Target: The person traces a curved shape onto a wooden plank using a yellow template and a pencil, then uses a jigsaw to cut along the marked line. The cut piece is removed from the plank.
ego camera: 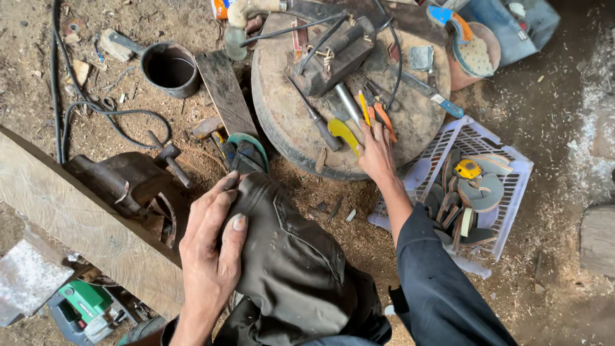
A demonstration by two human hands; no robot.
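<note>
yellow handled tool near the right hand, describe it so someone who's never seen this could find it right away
Start at the round wooden block at top centre. On its near edge, just left of the right hand, lies the yellow-handled tool. Its broad, curved, bright yellow handle sets it apart from the dark-handled screwdriver and the orange-handled pliers beside it.

Lighting: soft, even daylight, moderately bright. Brightest beyond the right hand (377, 154), where pale sawdust (599, 83) on the floor is nearly washed out. Shadows are weak and diffuse; the deepest lies under the round tabletop (282, 122) between the hands and inside the dark pot (170, 67) above the left hand (211, 250). No glare. Focus sharp throughout; slight wide-angle stretching at the edges.
</note>
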